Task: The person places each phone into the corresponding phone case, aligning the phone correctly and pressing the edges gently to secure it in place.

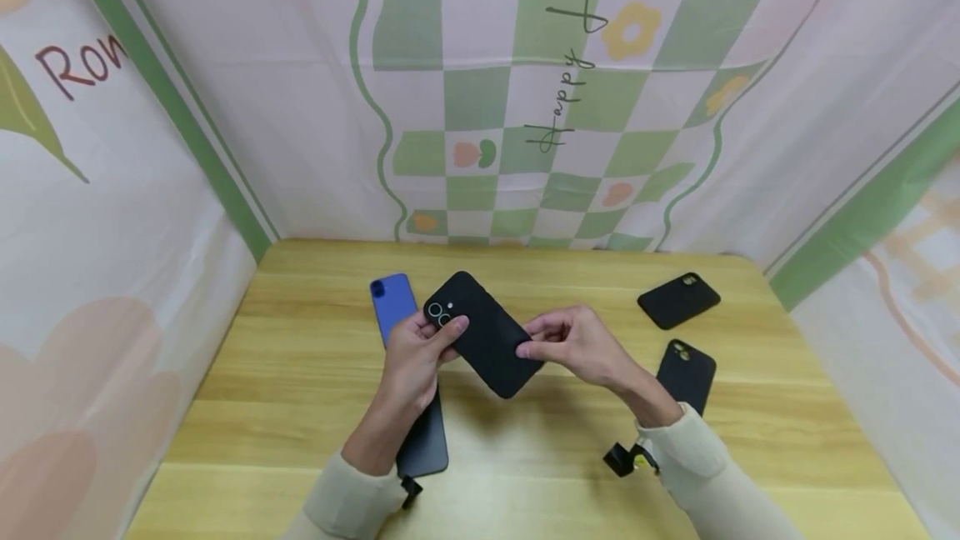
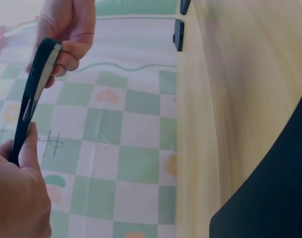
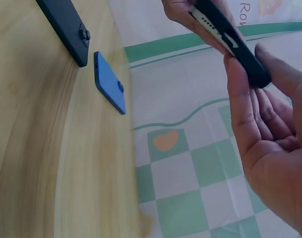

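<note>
A phone in a black case [image 1: 491,340] is held up over the table, tilted, its ringed camera lenses toward the upper left. My left hand [image 1: 412,361] grips it near the camera end, thumb on the back and fingers underneath. At the opposite end, my right hand [image 1: 588,348] pinches the edge between thumb and fingers. A pale strip shows along the narrow side of the cased phone [image 3: 217,32] in the right wrist view, and also in the left wrist view. The face turned downward is hidden from the head view.
On the wooden table [image 1: 525,482], a blue phone [image 1: 392,302] lies behind my left hand and a dark phone [image 1: 425,444] under that forearm. To the right lie two black phone cases, one farther back [image 1: 675,302] and one nearer [image 1: 686,373], partly covered by my right wrist. Printed cloth [image 1: 315,107] hangs around.
</note>
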{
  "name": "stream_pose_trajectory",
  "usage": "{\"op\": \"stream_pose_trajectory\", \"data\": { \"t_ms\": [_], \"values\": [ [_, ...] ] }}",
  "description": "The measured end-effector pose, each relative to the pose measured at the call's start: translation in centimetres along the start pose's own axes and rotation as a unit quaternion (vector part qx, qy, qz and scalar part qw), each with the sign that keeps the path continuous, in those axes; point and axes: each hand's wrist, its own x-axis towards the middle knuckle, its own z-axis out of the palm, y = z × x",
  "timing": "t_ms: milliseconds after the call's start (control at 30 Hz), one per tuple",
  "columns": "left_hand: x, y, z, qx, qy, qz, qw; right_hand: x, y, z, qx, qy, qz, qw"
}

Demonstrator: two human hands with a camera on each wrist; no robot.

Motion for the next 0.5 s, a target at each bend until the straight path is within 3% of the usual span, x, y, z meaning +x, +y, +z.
{"op": "stream_pose_trajectory", "data": {
  "t_ms": [200,300,500],
  "values": [
    [0.09,-0.01,0.24,-0.043,0.030,0.020,0.9984,0.05,0.06,0.35,0.088,-0.010,0.043,0.995],
    [0.07,-0.07,0.19,-0.044,0.025,0.024,0.9985,-0.01,0.05,0.52,0.122,-0.018,0.047,0.991],
    [-0.04,0.04,-0.15,-0.045,-0.006,0.003,0.9990,-0.21,-0.20,0.07,0.109,-0.022,0.040,0.993]
  ]
}}
